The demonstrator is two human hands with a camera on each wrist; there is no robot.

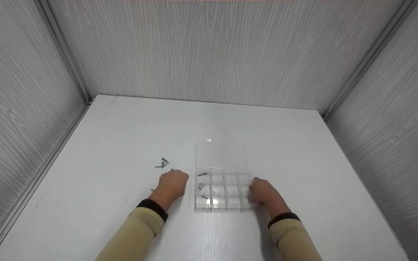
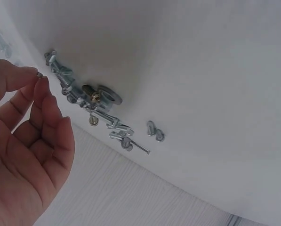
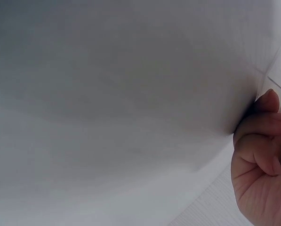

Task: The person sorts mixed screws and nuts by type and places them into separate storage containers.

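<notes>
Left hand [image 2: 22, 155] pinching a small screw [image 2: 39, 74] (right hand [image 1: 263, 192] against clear organizer [image 1: 221, 190]), screw pile [image 2: 91, 106] nearby.

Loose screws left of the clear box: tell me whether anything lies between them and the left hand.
Nothing visible does. The left hand sits just short of the loose screws, with only bare white table between; its fingertips already pinch a small piece.
</notes>
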